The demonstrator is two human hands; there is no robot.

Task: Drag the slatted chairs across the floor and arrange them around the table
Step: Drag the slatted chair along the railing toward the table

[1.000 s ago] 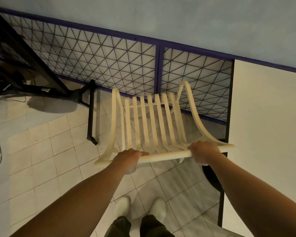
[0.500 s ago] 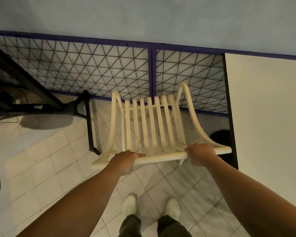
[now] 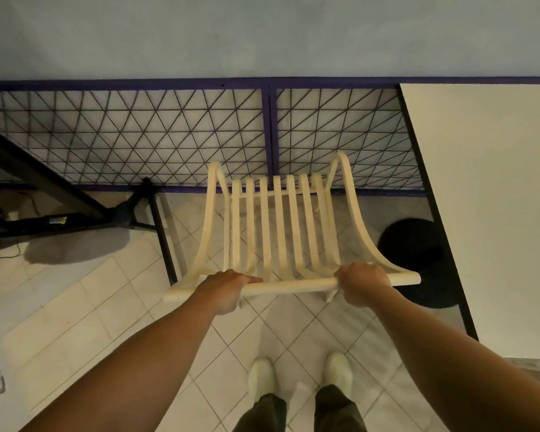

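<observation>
Beside the table, slatted chair, top rail within gripping fingers of left hand, right hand.

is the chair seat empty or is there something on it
Empty. Nothing lies on the slats of the chair; the floor tiles show through the gaps between them.

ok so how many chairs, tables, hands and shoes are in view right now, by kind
slatted chair: 1
table: 1
hands: 2, left hand and right hand, both gripping the chair's top rail
shoes: 2
total: 6
</observation>
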